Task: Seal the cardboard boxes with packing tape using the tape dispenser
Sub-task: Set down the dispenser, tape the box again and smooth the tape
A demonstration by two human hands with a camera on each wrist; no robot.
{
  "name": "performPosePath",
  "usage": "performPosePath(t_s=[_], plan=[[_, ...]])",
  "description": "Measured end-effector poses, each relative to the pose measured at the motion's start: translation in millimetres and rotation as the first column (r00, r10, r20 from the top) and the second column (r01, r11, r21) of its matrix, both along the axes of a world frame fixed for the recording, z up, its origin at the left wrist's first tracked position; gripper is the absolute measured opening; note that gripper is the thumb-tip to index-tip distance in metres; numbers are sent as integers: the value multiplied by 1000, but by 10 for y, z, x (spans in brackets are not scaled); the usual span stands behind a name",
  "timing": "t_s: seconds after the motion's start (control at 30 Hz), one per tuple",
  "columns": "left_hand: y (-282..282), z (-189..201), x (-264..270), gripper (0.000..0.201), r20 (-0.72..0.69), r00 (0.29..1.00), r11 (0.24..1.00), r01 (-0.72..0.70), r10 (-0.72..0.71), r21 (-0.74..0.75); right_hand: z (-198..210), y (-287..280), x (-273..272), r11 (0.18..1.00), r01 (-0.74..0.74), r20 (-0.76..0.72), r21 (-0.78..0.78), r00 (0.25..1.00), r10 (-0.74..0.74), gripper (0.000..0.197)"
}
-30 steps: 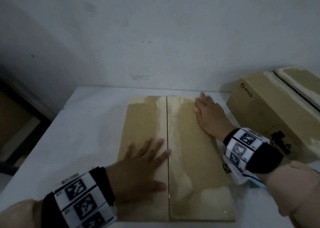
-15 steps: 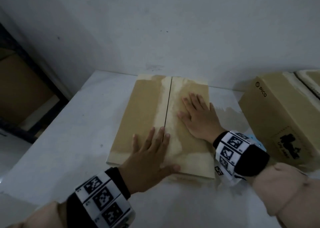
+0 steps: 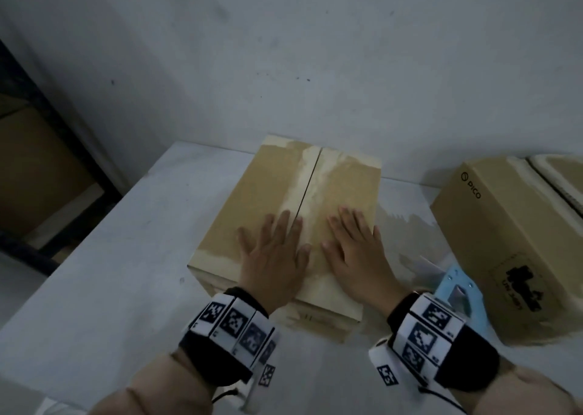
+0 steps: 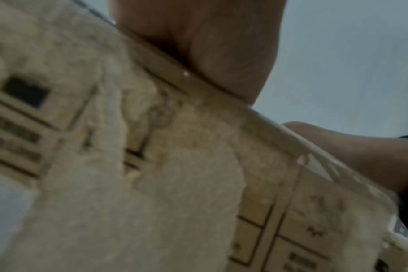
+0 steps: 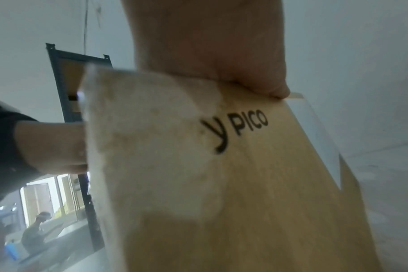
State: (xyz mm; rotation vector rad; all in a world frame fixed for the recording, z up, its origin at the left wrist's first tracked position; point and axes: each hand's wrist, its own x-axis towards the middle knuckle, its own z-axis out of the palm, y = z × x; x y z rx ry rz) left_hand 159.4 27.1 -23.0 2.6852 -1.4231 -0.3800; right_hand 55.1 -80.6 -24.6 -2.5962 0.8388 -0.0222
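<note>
Box [image 3: 277, 193] is set on the white table [image 3: 126, 272], flaps shut. Left hand [image 3: 273, 256] and right hand [image 3: 356, 250] are laid flat on top, fingers straight, nothing gripped. Blue tape dispenser [image 3: 457, 291] is seen just right.

We see open table [image 3: 104, 288] at the left of the frame and along the lower edge, where a hand can pass freely. In the middle stands the cardboard box [image 3: 252, 200], close to the wall [image 3: 284, 51] behind it. At the right a second box [image 3: 511, 241] blocks the way, and the blue tape dispenser [image 3: 454, 291] fills the narrow gap between the two boxes.
</note>
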Motion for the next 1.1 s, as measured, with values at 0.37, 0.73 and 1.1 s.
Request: performPosePath(t_s=[0.37,0.73,1.1], plan=[[156,-50,305,73,71,997,998,29,-25,-56,-51,-76,468,964,207,492,168,829,-264,38],[171,-30,978,97,29,970,970,-241,241,0,-109,51,1038,982,-121,131,142,986,103,67],[394,-57,1994,64,58,933,934,-352,355,-53,-85,208,1938,925,-288,163,248,954,253,72]])
